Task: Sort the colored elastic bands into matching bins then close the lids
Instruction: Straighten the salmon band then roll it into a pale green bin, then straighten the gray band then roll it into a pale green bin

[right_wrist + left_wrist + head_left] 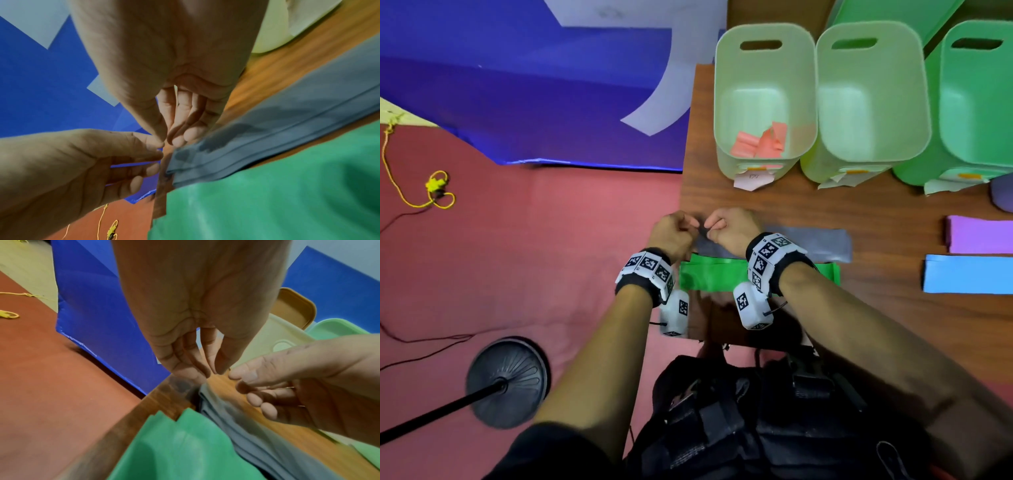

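Both your left hand point(674, 230) and right hand point(729, 229) hover loosely curled, holding nothing, at the grey band's point(808, 245) left end, its length running away rightward.

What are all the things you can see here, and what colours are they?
Bins: three, pale green to green, open, in a row at the back of the table.
Pink bands: a few, inside the left bin.
Grey band: one, flat on the table.
Green band: one, just in front of the grey band.
Purple band: one, at the right edge.
Blue band: one, in front of the purple band.
Table: one, brown wood.
Yellow cord: one, on the red floor.
Left hand: fingers curled at the grey band's end.
Right hand: likewise.
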`<move>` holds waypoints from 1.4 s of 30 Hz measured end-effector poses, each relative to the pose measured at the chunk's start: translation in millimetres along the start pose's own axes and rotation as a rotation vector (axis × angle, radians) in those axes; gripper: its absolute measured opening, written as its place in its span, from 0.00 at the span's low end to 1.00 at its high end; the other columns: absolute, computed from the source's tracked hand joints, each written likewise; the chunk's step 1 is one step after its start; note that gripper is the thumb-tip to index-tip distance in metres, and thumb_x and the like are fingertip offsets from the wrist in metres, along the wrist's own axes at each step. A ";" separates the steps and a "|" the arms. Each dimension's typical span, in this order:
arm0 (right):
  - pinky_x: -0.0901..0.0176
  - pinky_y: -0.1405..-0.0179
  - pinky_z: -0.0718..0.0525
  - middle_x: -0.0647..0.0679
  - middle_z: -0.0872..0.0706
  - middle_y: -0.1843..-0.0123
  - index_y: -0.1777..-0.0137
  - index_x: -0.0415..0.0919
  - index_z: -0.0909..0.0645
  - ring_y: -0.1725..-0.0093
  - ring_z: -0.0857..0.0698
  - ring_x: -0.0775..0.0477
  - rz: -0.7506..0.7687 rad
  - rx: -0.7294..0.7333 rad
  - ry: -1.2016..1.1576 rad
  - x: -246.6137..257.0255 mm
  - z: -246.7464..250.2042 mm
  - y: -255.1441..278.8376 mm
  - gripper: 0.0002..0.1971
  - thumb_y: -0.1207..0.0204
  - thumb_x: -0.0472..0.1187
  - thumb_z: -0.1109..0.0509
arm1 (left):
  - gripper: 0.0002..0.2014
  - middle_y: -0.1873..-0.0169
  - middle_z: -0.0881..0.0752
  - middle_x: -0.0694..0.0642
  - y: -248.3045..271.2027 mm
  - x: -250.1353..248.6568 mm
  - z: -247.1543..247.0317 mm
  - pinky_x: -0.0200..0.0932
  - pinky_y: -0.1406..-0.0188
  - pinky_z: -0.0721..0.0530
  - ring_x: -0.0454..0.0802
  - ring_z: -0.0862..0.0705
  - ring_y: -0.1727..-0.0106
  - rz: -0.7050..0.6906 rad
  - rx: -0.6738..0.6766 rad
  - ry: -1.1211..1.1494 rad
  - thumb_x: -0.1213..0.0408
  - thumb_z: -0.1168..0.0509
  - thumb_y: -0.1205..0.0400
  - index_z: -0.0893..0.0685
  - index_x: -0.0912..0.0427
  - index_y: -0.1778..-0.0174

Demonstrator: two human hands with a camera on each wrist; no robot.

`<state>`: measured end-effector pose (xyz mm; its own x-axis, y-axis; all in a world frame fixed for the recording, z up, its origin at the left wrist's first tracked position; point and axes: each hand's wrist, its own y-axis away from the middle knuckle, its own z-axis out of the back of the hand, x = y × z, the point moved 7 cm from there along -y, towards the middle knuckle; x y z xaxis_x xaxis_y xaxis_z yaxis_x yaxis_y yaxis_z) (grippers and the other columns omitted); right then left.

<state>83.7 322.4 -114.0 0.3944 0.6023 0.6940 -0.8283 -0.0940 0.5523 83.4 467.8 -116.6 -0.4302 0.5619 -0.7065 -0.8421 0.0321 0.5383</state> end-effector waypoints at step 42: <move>0.61 0.56 0.21 0.60 0.15 0.68 0.55 0.40 0.09 0.63 0.19 0.56 0.198 -0.401 -0.062 55.9 220.3 61.2 0.11 0.24 0.34 0.33 | 0.10 0.69 0.14 0.51 -5.1 -218.1 -15.9 0.48 0.57 0.16 0.49 0.18 0.65 -0.417 0.035 0.124 0.53 0.27 0.25 0.16 0.52 0.67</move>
<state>142.7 175.6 60.3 0.2261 0.5535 0.8016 -0.9740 0.1196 0.1922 176.4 331.9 27.5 -0.0932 0.3913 -0.9155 -0.9416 0.2642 0.2088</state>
